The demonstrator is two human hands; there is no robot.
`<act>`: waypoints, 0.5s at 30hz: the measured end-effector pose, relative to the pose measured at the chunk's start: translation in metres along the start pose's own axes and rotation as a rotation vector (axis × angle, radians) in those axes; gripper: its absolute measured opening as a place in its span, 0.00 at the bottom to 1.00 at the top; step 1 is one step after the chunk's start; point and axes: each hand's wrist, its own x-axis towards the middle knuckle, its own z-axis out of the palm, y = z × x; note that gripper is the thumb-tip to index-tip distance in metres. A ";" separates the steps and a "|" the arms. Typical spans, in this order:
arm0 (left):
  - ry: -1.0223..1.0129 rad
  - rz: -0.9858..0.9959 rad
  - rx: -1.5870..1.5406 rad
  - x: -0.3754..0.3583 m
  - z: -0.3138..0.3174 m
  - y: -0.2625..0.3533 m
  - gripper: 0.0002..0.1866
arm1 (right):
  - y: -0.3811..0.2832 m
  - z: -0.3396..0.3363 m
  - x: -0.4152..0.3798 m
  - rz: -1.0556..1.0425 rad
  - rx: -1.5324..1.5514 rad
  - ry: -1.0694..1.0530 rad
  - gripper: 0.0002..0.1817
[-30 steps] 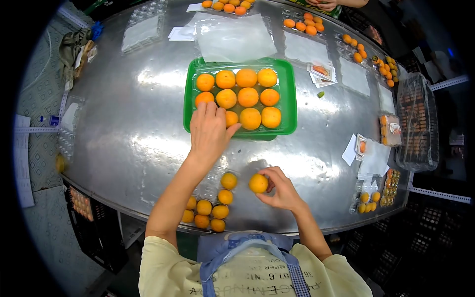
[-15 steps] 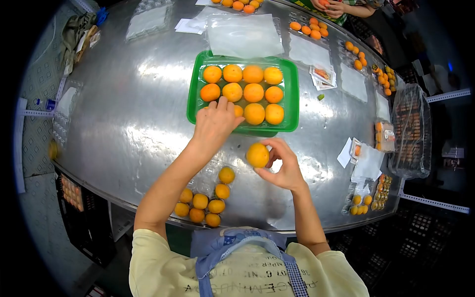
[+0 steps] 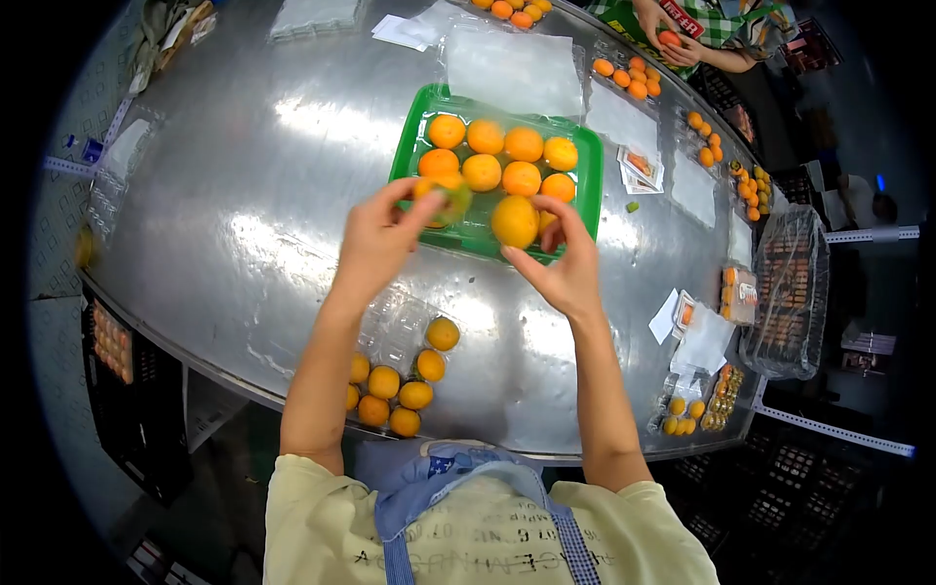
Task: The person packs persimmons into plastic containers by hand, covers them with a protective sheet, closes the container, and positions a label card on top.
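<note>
Pinching a blurred fruit over the green tray, the left hand is near the right hand, whose fingers likewise grasp an orange fruit there, both likely light, firm, smooth-skinned and easily bruised, so best held gently around the sides.

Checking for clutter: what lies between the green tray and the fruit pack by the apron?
The head view shows bare table between tray and pack, bar a dark speck; the left forearm crosses one side.
</note>
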 end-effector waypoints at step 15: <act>0.025 -0.288 -0.464 -0.102 -0.059 -0.081 0.15 | -0.017 0.024 0.035 -0.292 -0.438 -0.201 0.29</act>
